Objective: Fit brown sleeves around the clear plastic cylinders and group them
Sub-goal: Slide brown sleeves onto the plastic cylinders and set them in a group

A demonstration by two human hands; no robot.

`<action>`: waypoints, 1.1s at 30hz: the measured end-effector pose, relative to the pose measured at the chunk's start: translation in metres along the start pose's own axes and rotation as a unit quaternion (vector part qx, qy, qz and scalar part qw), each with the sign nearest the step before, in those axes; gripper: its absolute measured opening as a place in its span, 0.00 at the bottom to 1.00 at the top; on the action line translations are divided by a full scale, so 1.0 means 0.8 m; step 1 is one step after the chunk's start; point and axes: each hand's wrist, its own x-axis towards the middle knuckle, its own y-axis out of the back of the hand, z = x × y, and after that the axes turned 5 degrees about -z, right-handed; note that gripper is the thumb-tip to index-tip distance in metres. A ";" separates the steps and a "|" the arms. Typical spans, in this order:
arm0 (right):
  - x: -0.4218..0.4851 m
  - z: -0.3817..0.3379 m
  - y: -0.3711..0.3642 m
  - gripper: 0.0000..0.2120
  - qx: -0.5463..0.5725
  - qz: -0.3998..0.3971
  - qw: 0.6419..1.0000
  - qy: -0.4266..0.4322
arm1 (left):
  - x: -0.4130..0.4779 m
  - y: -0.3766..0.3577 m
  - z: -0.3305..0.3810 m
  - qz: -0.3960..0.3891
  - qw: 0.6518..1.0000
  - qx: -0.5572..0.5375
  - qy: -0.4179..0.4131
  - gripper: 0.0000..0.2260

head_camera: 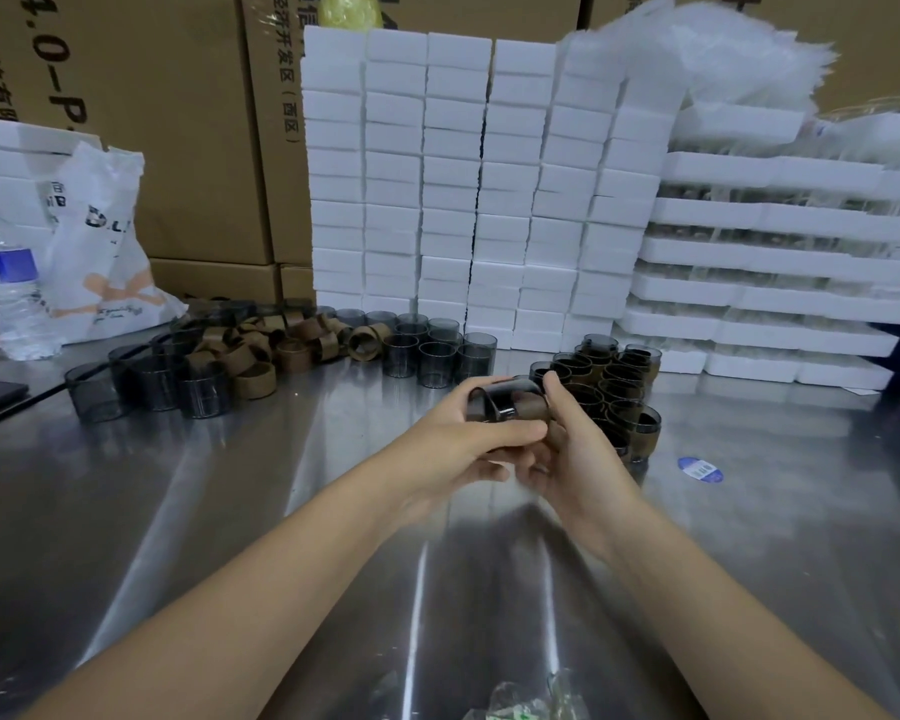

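You held one clear cylinder (492, 402) on its side above the steel bench (281, 511), in front of you and just left of the finished group. Your left hand (453, 441) gripped its smoky left end, thumb along the underside and fingers curled over the top. Your right hand (580, 459) grasped the brown sleeve (533, 406), which sat around the cylinder's right end.

Just beside your right hand, the sleeved cylinders (611, 387) stood packed together upright on the bench. Farther left lay a loose heap of brown sleeves (281, 343), with bare cylinders (427, 350) standing in rows around it. Behind all this rose a wall of white foam blocks (437, 174), and foam trays (775, 252) were stacked to the right. A water bottle (6, 283) and a white plastic bag (105, 241) sat at the far left.
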 end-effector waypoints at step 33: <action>-0.004 -0.022 0.024 0.14 -0.188 0.106 0.950 0.225 | 0.011 0.023 -0.003 0.114 0.957 0.159 -0.215 0.15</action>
